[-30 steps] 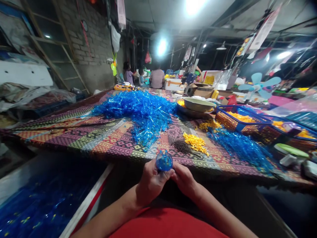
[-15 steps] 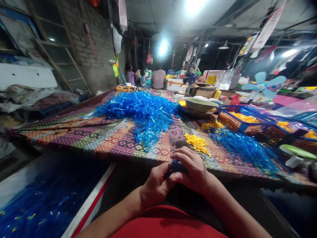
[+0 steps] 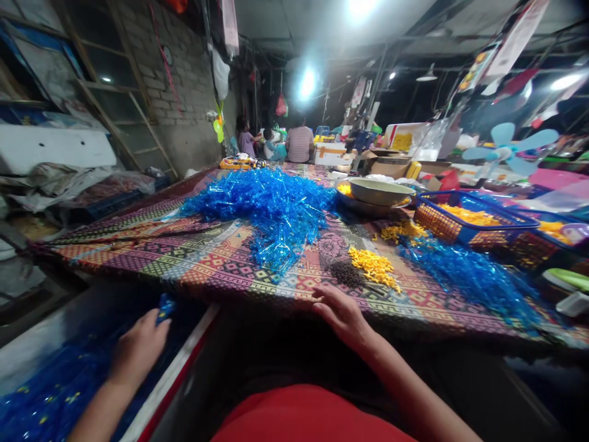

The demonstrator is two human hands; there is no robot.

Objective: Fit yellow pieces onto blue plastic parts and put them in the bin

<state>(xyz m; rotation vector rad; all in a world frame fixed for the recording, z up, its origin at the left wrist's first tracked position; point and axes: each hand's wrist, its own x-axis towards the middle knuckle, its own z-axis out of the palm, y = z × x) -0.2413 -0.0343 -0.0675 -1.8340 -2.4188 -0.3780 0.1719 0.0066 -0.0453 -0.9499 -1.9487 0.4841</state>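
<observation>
My left hand [image 3: 140,347] is closed on a small blue plastic piece [image 3: 166,308], above a white-walled box [image 3: 177,368] that holds many blue pieces with yellow bits. My right hand [image 3: 340,313] is at the table's front edge, fingers apart, with nothing seen in it. Just beyond it lie a small heap of dark beads [image 3: 347,274] and a heap of yellow pieces [image 3: 375,267]. A large pile of clear blue plastic pieces [image 3: 276,209] spreads over the middle of the patterned cloth [image 3: 197,261]. Another blue pile [image 3: 469,282] lies on the right.
Bowls [image 3: 380,191] stand behind the yellow heap. Blue baskets [image 3: 473,224] of yellow pieces are at the right, near a light blue fan [image 3: 504,152]. Several people sit at the far end, one in a striped shirt [image 3: 300,144].
My hands have parted. The left one has moved down and left over the box with a blue piece; the right one has opened and stays near the table edge.
</observation>
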